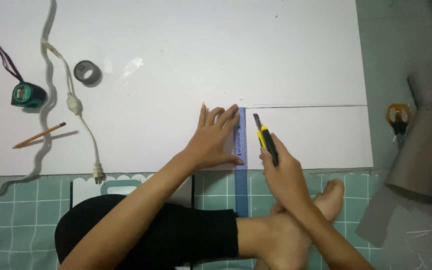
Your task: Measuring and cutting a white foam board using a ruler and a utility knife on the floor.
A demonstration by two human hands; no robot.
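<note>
Clenched around the yellow-and-black utility knife (267, 141), your right hand (285, 176) forms a full grip on the handle, with the blade end pointing toward 12 o'clock and lying just beside the right edge of the blue ruler (240, 160). Your left hand (215, 139) grasps nothing: it lies flat, fingers spread, pressing the ruler down at its left edge, presumably so the straightedge cannot slip while the knife runs along it. Ruler and knife rest on the large white board (176, 60), which lies on the floor; the ruler's lower part overhangs the board onto the green checked mat (16, 210) at 6 o'clock. A thin line (316, 106) runs across the board from the ruler's top toward 3 o'clock. Your crossed legs and bare foot (326, 200) sit directly below the hands.

At 9 to 10 o'clock on the board lie a pencil (39, 135), a green tape measure (27, 94), a grey roll of tape (87, 72) and a white cable with a plug (78, 115). At 3 o'clock, off the board, lie orange-handled scissors (398, 116) beside grey sheet material (421, 165). No containers are visible.
</note>
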